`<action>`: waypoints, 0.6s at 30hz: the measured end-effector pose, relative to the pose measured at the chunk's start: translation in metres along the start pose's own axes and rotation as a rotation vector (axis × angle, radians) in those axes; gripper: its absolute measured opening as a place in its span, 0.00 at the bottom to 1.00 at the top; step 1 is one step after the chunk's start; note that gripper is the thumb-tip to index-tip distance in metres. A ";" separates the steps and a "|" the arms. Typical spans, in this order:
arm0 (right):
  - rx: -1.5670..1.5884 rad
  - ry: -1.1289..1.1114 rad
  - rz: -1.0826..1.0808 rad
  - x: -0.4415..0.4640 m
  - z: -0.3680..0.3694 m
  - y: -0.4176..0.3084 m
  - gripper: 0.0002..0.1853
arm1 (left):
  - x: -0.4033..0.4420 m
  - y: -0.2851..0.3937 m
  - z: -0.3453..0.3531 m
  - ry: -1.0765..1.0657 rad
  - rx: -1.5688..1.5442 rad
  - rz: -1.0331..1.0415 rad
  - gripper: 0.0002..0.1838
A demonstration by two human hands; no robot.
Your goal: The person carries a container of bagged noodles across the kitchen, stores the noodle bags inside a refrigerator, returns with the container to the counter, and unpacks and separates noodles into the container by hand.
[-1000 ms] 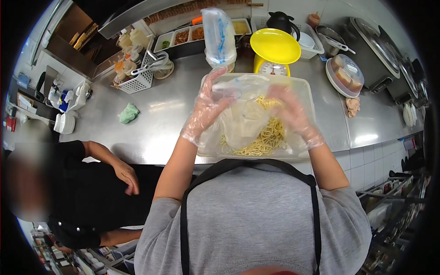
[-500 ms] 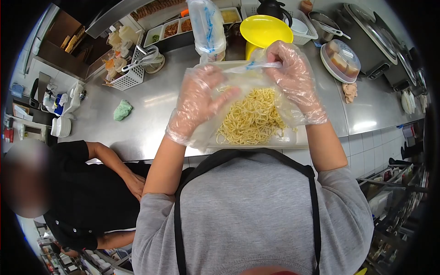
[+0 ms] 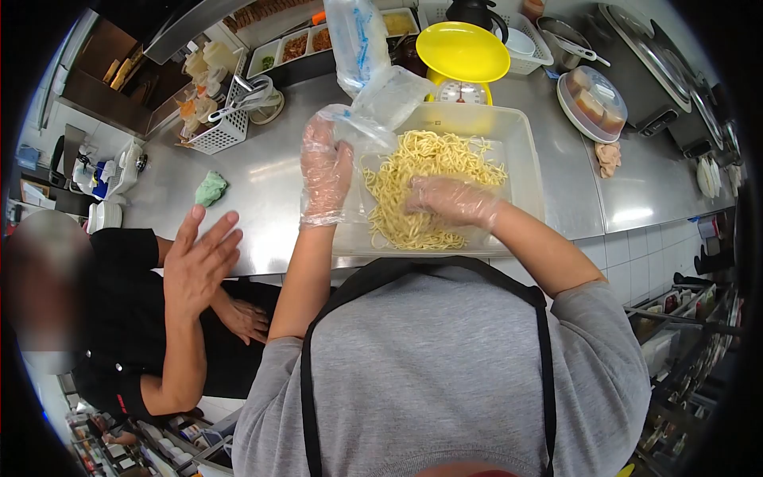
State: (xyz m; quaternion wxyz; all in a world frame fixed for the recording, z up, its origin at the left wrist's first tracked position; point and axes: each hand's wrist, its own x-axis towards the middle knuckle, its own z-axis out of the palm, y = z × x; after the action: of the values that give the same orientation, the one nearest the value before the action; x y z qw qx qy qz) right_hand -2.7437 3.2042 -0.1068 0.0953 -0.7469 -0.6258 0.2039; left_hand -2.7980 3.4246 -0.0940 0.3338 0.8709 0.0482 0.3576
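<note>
A heap of pale yellow noodles (image 3: 433, 159) lies in a translucent plastic tub (image 3: 520, 151) in front of me. My right hand (image 3: 457, 200), in a clear plastic glove, has its fingers sunk into the noodles and curled around some; the fingertips are hidden. At the tub's left side, my gloved left hand (image 3: 324, 171) is raised and pinches the edge of a clear plastic bag (image 3: 397, 95). That bag stretches back to a blue-printed plastic bundle (image 3: 358, 48) behind the tub.
Behind the tub stands a yellow dial scale (image 3: 462, 52). A green cloth (image 3: 211, 189) and a white basket (image 3: 218, 131) of bottles are on the left. A covered container (image 3: 592, 103) is at right. A co-worker's raised hand (image 3: 200, 262) is close to my left arm.
My right hand has let go of the bag and moved down into the noodles. My left hand has drawn the bag aside to the left. The co-worker has raised a hand.
</note>
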 end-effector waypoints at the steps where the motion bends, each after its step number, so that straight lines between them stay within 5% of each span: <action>1: 0.000 -0.001 -0.001 -0.002 -0.005 -0.001 0.29 | -0.005 -0.007 0.005 0.000 0.000 -0.001 0.25; 4: 0.419 -0.022 -0.186 -0.019 -0.031 0.000 0.27 | -0.011 -0.011 0.010 0.034 -0.127 -0.036 0.23; 6: 0.715 0.200 0.123 -0.036 -0.044 0.015 0.28 | -0.012 0.003 0.001 -0.067 -0.143 -0.027 0.21; 7: 0.718 0.190 0.124 -0.044 -0.050 0.023 0.28 | -0.013 0.009 -0.001 -0.066 -0.144 -0.037 0.21; 9: 0.262 0.085 0.546 -0.058 -0.060 0.037 0.31 | -0.010 0.017 -0.004 -0.107 -0.101 -0.069 0.19; 13: -0.012 0.251 0.331 -0.054 0.014 0.050 0.31 | -0.012 0.000 0.012 -0.086 -0.005 -0.059 0.18; 16: -0.007 -0.066 0.516 -0.049 0.000 0.044 0.30 | -0.014 -0.004 0.012 -0.069 -0.040 -0.063 0.17; 18: 0.224 0.067 0.255 -0.056 -0.027 0.054 0.29 | -0.013 -0.003 0.009 -0.058 -0.007 -0.018 0.16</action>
State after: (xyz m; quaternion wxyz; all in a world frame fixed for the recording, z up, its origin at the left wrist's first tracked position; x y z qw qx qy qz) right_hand -2.6910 3.1425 -0.0933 0.1723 -0.8112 -0.4959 0.2578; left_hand -2.8012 3.4177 -0.1088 0.3411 0.8793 0.0450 0.3292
